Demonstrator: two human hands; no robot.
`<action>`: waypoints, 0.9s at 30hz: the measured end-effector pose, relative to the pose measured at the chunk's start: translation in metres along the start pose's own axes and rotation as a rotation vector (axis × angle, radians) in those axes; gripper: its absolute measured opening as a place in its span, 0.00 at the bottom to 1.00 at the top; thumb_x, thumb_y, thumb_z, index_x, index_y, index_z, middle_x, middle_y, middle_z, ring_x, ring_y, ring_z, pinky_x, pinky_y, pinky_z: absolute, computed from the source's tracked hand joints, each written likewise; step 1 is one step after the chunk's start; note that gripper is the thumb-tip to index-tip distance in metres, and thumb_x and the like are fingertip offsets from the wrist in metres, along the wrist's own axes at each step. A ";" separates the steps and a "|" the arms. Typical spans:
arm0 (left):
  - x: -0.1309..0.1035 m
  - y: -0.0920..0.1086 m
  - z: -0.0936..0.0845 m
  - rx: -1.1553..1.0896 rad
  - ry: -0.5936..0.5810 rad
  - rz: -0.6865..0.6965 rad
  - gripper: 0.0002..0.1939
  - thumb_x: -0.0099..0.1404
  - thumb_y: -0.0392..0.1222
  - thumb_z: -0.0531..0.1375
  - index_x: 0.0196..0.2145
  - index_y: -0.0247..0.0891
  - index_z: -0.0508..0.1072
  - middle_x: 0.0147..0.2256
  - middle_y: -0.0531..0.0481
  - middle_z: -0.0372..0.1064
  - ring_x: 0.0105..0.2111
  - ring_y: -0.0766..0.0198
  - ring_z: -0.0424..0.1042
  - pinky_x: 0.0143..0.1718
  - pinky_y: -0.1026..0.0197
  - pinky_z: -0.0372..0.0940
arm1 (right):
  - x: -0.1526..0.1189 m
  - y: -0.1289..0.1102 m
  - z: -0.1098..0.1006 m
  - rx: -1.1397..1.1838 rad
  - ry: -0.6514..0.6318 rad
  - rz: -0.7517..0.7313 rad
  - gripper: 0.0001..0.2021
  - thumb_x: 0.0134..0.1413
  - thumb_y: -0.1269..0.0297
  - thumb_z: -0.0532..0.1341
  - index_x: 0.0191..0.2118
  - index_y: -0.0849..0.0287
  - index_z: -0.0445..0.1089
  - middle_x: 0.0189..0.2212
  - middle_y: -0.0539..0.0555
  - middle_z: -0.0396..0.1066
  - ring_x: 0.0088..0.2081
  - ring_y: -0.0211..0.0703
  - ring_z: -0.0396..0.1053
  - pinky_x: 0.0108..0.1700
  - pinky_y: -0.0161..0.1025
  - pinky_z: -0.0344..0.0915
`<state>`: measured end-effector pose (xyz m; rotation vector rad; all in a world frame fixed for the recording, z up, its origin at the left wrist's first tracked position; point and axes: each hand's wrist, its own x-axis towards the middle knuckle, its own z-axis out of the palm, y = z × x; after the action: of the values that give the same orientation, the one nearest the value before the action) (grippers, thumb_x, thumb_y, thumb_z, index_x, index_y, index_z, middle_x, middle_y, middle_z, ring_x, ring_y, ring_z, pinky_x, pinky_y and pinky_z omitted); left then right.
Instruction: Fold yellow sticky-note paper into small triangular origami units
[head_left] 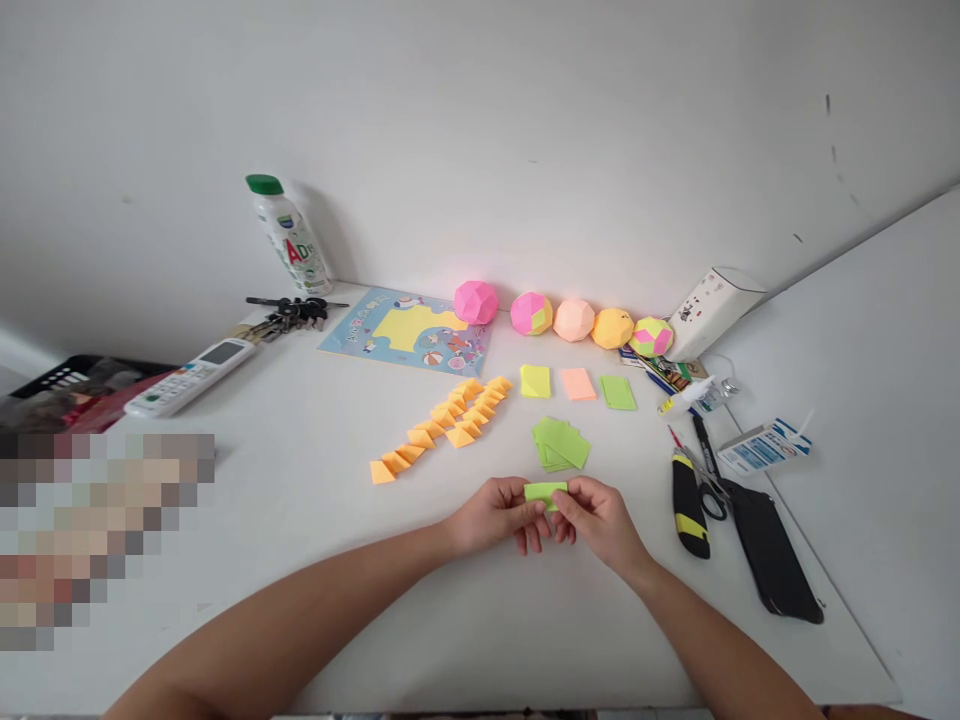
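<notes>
A small green paper strip (545,492), apparently folded, is pinched at both ends between my two hands. My left hand (499,515) grips its left end with thumb and fingers. On its right end, my right hand (600,515) presses with the thumb on the front. Just beyond them lies a loose fan of green paper sheets (562,444). Farther back sit small stacks of yellow paper (535,381), peach paper (578,384) and green paper (617,392). Left of these, folded orange paper pieces (420,434) lie in two overlapping rows.
Several faceted paper balls (574,320) line the wall beside a puzzle-patterned card (360,335). A white bottle (292,240), keys (289,318) and a remote (191,378) stand left. Right are a box cutter (688,505), scissors (714,492), a black pouch (776,550) and a white container (709,312).
</notes>
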<state>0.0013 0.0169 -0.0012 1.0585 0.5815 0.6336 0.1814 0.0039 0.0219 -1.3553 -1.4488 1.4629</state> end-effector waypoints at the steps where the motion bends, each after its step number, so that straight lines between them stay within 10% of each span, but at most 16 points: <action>1: 0.000 0.000 0.000 0.001 0.003 0.000 0.19 0.59 0.53 0.57 0.32 0.30 0.71 0.29 0.43 0.72 0.23 0.67 0.70 0.22 0.65 0.65 | 0.000 0.000 0.000 -0.002 0.005 -0.001 0.13 0.52 0.55 0.60 0.26 0.61 0.64 0.19 0.49 0.70 0.19 0.35 0.67 0.20 0.32 0.61; 27: 0.000 0.001 -0.001 0.012 -0.018 -0.022 0.20 0.61 0.53 0.55 0.31 0.29 0.72 0.29 0.42 0.72 0.23 0.66 0.71 0.22 0.66 0.65 | 0.000 0.005 0.001 0.026 0.039 -0.010 0.14 0.51 0.54 0.60 0.26 0.61 0.65 0.18 0.49 0.70 0.18 0.36 0.67 0.20 0.33 0.63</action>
<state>0.0003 0.0181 -0.0003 1.0669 0.5816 0.6014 0.1813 0.0026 0.0174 -1.3515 -1.4051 1.4363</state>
